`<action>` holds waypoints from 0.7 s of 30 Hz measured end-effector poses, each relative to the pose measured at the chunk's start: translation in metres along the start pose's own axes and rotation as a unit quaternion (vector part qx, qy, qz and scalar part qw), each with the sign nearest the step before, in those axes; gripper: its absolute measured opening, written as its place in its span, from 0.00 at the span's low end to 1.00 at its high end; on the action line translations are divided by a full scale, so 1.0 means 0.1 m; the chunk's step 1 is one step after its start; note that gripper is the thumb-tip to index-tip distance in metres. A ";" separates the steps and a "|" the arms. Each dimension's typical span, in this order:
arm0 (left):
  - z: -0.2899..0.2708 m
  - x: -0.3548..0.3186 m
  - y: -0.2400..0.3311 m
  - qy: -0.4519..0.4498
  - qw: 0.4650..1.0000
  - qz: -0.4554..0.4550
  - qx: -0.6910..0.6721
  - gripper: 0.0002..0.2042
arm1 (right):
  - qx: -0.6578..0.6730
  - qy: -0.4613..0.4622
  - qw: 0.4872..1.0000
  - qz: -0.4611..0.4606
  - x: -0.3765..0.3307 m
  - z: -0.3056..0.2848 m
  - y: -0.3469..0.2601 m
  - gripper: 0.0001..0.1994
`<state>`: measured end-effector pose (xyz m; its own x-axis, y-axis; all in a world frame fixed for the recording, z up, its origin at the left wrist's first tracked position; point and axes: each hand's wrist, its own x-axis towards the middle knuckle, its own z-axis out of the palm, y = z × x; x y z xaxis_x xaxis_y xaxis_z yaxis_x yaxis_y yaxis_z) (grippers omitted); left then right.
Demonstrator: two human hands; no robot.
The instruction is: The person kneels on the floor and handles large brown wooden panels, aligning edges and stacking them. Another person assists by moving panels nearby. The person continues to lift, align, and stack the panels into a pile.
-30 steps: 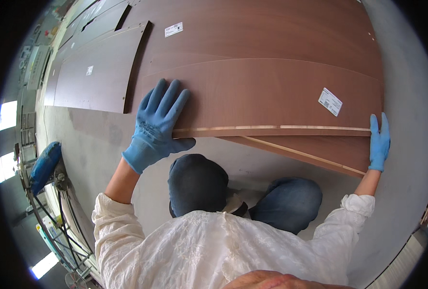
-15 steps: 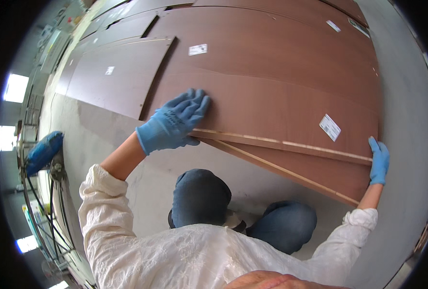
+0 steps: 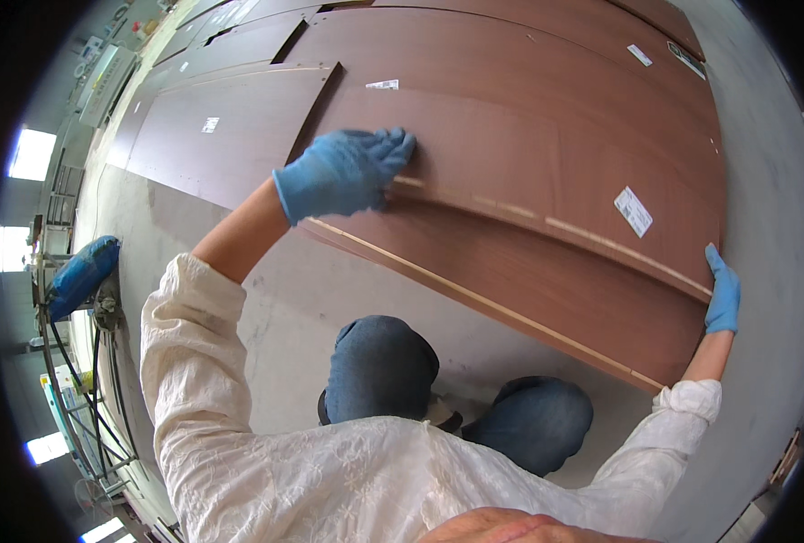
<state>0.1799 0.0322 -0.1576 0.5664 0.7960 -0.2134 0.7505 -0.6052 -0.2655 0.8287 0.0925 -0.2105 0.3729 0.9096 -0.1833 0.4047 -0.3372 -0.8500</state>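
Observation:
A large brown wood-look panel [image 3: 529, 154] with white labels lies before me, its near edge pale and slightly raised. My left hand [image 3: 343, 176], in a blue glove, grips that edge near its left end, fingers over the top and the thumb side hidden underneath. At the panel's near right corner, my gloved right hand [image 3: 723, 294] is closed round the side edge; part of its grip is out of sight. Beneath lies a second brown panel [image 3: 547, 271], showing as a wide strip toward me, with its pale near edge set at an angle.
More brown panels [image 3: 230, 118] lie to the left and beyond on the grey floor [image 3: 275, 308]. My bent knees [image 3: 384, 366] are close to the lower panel's edge. At far left stands a metal frame [image 3: 85, 398] with a blue bag [image 3: 85, 276] on it.
The upper panel has shifted away from me with both hands on it. A wider strip of the lower panel now shows. My left hand has moved up and to the right.

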 end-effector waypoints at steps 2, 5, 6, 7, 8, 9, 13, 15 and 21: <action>0.08 0.17 0.01 0.000 1.000 -0.014 0.002 0.45 | 0.018 0.008 1.000 -0.010 0.01 -0.02 0.10 0.34; 0.13 0.55 -0.09 0.014 0.998 -0.052 -0.037 0.37 | 0.072 -0.005 0.997 0.032 0.27 -0.03 0.21 0.35; 0.16 0.69 -0.11 0.028 0.996 -0.063 -0.052 0.35 | 0.068 0.000 0.997 0.035 0.41 0.00 0.25 0.34; 0.19 0.81 -0.11 0.046 0.994 -0.075 -0.059 0.33 | 0.065 0.004 0.998 0.023 0.55 0.03 0.30 0.34; 0.21 0.93 -0.13 0.049 0.992 -0.096 -0.065 0.31 | 0.070 0.008 0.997 0.008 0.71 0.05 0.30 0.33; 0.25 1.06 -0.15 0.049 0.992 -0.100 -0.066 0.31 | 0.085 0.013 0.996 0.033 0.86 0.06 0.27 0.32; 0.45 1.29 -0.06 0.045 0.991 -0.117 -0.056 0.30 | 0.107 0.010 0.993 0.039 1.11 0.11 0.13 0.26; 0.56 1.32 -0.02 0.087 0.984 -0.140 -0.063 0.30 | 0.078 -0.022 0.997 -0.004 1.06 0.22 0.03 0.25; 0.63 1.25 -0.01 0.128 0.971 -0.179 -0.097 0.33 | -0.335 0.012 0.889 -0.312 0.47 0.45 0.10 0.36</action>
<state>0.2281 0.1318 -0.2431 0.3047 0.9464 0.1075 0.9508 -0.2957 -0.0921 0.8125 0.1428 -0.2497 -0.0845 0.9676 0.2378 0.9426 0.1551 -0.2959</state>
